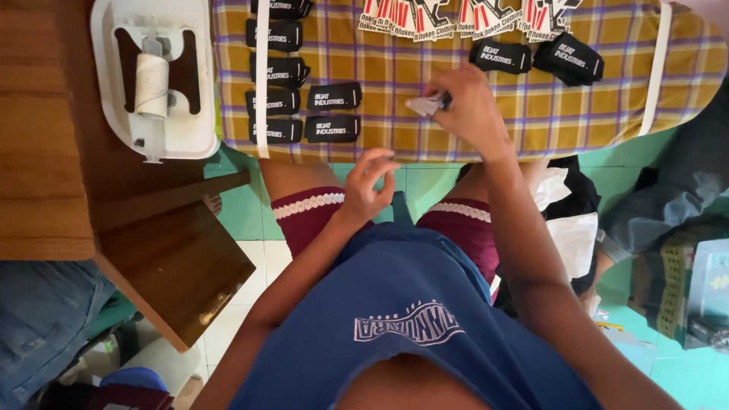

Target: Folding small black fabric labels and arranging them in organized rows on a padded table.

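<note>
Black woven labels [332, 111] lie in rows on the yellow plaid-covered board [577, 106], printed tags [463, 19] fanned along its far edge, a white tray [190, 129] to the left. The right hand [471, 110] pinches a small pale label [422, 105] at its fingertips, low over the plaid. The left hand [366, 184] hovers below the board edge, fingers loosely curled, holding nothing

The board cover [531, 114] under my right hand [471, 110] is woven checked cloth, matt and soft-looking. The black labels [332, 127] look like matt fabric too. The white stand [190, 129] is smooth glossy plastic, the table [38, 152] plain wood, and the shelf [178, 266] is shinier, varnished.
</note>
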